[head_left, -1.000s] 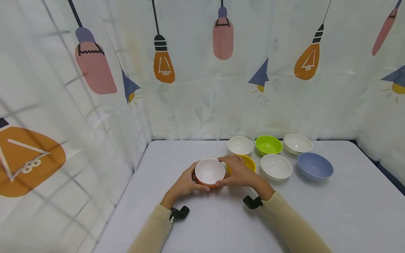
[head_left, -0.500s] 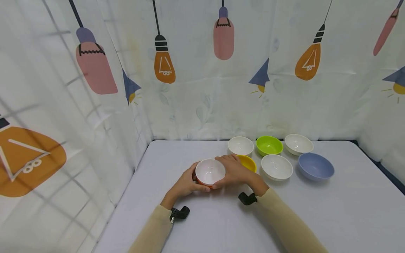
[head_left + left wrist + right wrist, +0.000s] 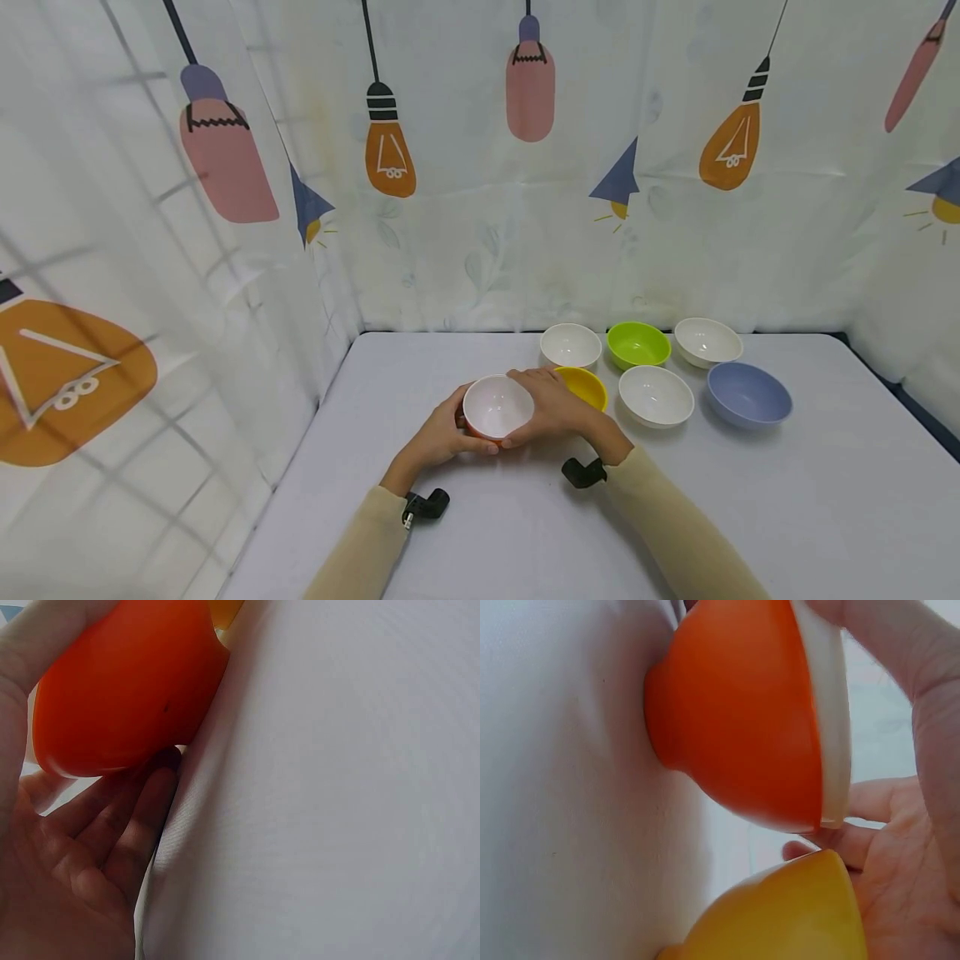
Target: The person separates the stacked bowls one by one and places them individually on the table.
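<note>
**A:** What am I holding right now?

**B:** I've got both hands on the orange bowl (image 3: 498, 408), the one with the white inside. It sits on the white table (image 3: 825, 500), left of centre and towards the near side. My left hand (image 3: 438, 435) cups its left and near side, fingers curled round the wall, thumb up by the rim. In the left wrist view the fingers lie under the bowl's lower curve, against the tablecloth.

**A:** And the other hand?

**B:** My right hand (image 3: 555, 408) wraps the right and far side, fingers bent over the rim. From the right wrist view the bowl's foot touches the cloth, and the bowl looks slightly tipped, though I can't be sure.

**A:** Anything close by?

**B:** The yellow bowl (image 3: 587, 386) is just beside it on the right, partly behind my right hand; whether the two bowls touch I cannot tell. Farther right sits a white bowl (image 3: 656, 396), then the blue bowl (image 3: 748, 395). Along the far edge stand another white bowl (image 3: 571, 345), the green bowl (image 3: 637, 344) and a third white bowl (image 3: 707, 342). A curtain (image 3: 465, 167) printed with light bulbs hangs behind.
</note>
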